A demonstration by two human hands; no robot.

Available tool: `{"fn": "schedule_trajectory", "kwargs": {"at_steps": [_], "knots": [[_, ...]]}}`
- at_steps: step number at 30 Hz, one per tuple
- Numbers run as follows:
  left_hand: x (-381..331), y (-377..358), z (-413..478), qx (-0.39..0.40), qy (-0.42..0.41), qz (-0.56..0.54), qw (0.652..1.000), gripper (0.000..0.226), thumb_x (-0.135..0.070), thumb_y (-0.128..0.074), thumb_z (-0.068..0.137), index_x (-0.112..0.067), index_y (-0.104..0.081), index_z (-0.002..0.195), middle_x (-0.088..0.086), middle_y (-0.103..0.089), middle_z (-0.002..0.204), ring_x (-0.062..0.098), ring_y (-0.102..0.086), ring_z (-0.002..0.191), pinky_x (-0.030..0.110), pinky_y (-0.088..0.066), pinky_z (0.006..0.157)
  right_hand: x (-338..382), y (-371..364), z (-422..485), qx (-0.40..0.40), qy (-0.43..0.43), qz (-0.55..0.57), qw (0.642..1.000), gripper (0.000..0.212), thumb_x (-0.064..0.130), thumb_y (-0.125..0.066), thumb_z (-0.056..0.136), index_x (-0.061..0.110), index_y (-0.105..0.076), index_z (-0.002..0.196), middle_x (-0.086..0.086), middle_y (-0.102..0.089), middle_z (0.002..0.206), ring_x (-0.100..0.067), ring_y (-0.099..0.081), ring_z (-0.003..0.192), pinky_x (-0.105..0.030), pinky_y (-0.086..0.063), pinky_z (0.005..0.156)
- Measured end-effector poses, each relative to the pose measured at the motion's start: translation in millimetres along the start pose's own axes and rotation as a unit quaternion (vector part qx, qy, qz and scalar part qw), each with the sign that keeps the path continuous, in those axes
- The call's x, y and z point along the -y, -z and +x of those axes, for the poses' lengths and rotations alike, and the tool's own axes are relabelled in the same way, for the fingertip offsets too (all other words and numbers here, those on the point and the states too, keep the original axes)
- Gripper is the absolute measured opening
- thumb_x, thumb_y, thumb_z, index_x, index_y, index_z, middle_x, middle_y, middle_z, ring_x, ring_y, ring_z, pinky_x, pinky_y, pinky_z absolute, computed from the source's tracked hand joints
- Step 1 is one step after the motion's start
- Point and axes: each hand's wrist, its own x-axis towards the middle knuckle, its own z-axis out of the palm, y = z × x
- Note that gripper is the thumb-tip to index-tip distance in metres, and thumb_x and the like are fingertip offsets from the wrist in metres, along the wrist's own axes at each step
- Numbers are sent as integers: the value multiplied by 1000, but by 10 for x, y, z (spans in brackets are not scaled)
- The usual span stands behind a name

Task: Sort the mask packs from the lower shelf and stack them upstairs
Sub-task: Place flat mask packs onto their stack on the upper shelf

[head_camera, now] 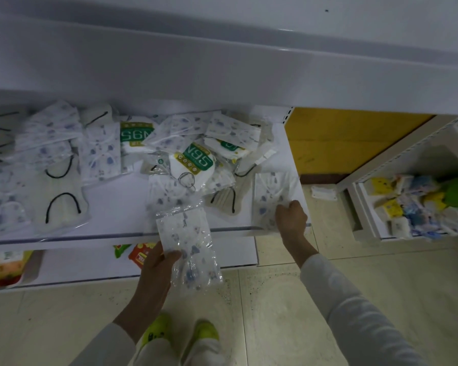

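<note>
The left hand point(156, 270) was positioned in front of the shelf edge. Its thumb and fingers were closed round the lower part of a bundle of printed packs point(188, 247), which was held clear of the shelf surface. The right hand point(291, 217) was placed at the right end of the mask shelf point(117, 204). Its fingers were curled onto the lower right corner of a single printed pack point(271, 194), which lay flat at the front edge.

The remaining mask packs were spread loosely over the same shelf. A green-and-white N95 pack point(196, 161) was located near the middle, overlapped by printed packs. Beige masks with black ear loops point(61, 207) were located to the left. The upper shelf point(222, 64) was seen directly above. Snack packets point(138, 254) were stored on the level beneath. A second shelving unit point(360, 196) was fitted to the right. Yellow-green shoes point(156, 331) were seen on the tiled floor point(275, 313).
</note>
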Motion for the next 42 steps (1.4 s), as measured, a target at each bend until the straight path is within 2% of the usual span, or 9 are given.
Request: {"fn": "schedule_trajectory", "kwargs": {"at_steps": [5,9,11,14,19,23,28,34,42], "knots": [[140,-2,75,-48,30,-17,998,31,1,-47,92,-8,-58,121,21,-62,113,39,-58,106,45,-49,85,11,7,-273,42,27,191,980,13,-4,-42,86,6,-50,87,-3,-53,75,-22,-54,75,-32,-44,63],[41,2,90,-66,37,-59,995,20,-9,-47,95,-9,-63,107,19,-64,102,32,-61,90,40,-51,75,189,-195,-728,178,55,243,952,16,-2,-46,84,13,-52,82,-7,-60,80,-24,-59,73,-27,-51,61],[-74,19,108,-83,55,-128,987,14,-22,-51,95,-15,-64,95,10,-65,94,24,-61,84,38,-50,77,341,-278,-987,244,91,212,942,12,7,-50,78,13,-50,88,-1,-57,77,-15,-55,67,-19,-45,53],[-203,114,151,-79,47,-168,982,30,-37,-59,89,-15,-64,108,7,-67,107,25,-61,102,37,-49,89,492,-451,-1323,307,186,109,927,15,4,-47,89,10,-50,103,1,-58,82,-14,-56,70,-14,-43,52],[-261,441,133,-96,-76,-31,992,29,-9,-61,87,-5,-61,116,14,-67,109,34,-62,104,47,-50,91,498,-859,-1579,272,381,-9,883,22,6,-55,86,-1,-61,106,-20,-57,102,-31,-53,98,-30,-42,81],[-291,813,134,-125,-91,-29,988,30,-6,-63,85,-6,-61,115,12,-66,105,37,-59,108,52,-47,96,562,-1111,-1400,135,278,-108,945,33,29,-49,95,6,-58,116,-14,-56,115,-31,-52,108,-36,-45,88],[-350,1163,122,-137,-115,-18,984,31,-6,-61,87,-9,-61,118,9,-66,109,30,-61,106,50,-47,95,683,-1440,-1329,70,189,-295,934,45,37,-46,95,3,-40,123,-17,-41,126,-34,-42,113,-39,-40,92],[-299,1364,120,-135,-115,-33,984,33,-6,-60,88,-8,-59,120,13,-65,113,31,-60,108,53,-46,97,874,-1654,-1472,122,98,-158,975,69,18,-65,85,-1,-25,138,-16,-44,134,-31,-48,122,-36,-42,102],[-338,1429,129,-156,-112,-27,981,31,-6,-60,87,-10,-59,118,11,-65,109,31,-61,105,46,-51,87,928,-1503,-1505,161,73,-134,975,34,22,-51,91,3,-50,120,-15,-54,123,-33,-53,114,-38,-46,92]]}}
